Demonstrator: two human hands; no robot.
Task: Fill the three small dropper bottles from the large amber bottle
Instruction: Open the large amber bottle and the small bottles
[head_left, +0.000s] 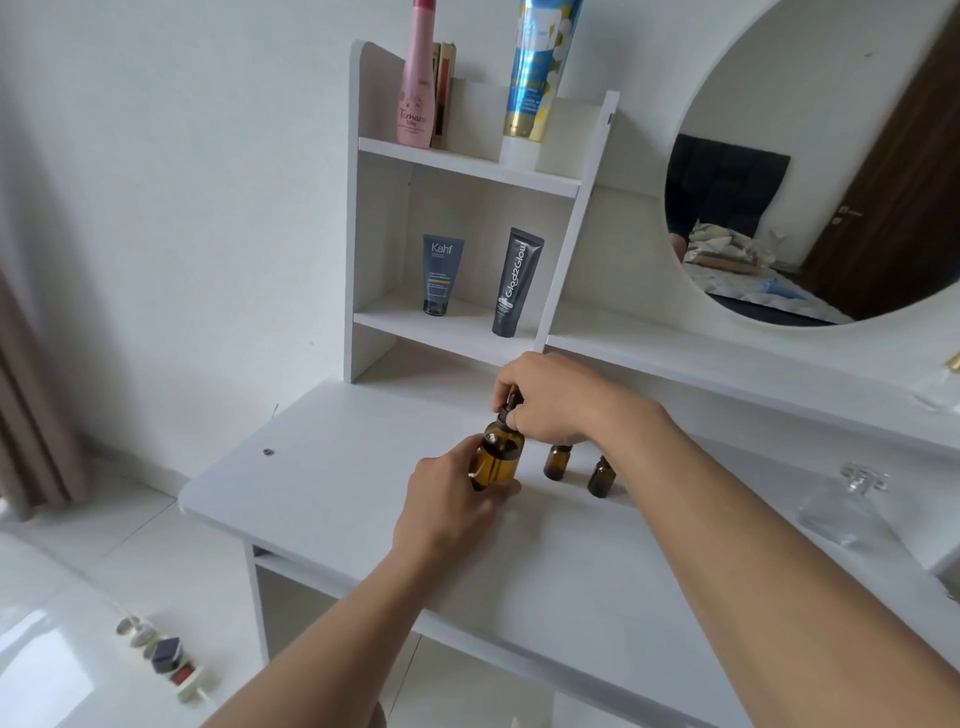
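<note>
Near the middle of the white desk, well back from its rounded left edge, the left hand wraps the large amber bottle, upright. Right hand fingers pinch its black dropper cap. Two small amber bottles stand just right, partly behind the right forearm; a third is perhaps hidden. Smooth bare desk lies nearer.

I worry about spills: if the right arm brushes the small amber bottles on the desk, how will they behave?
The small amber bottles are narrow and upright, so they would probably tip easily. They look like glass, so likely rigid and breakable. The white desk looks smooth, so they may also slide.
</note>
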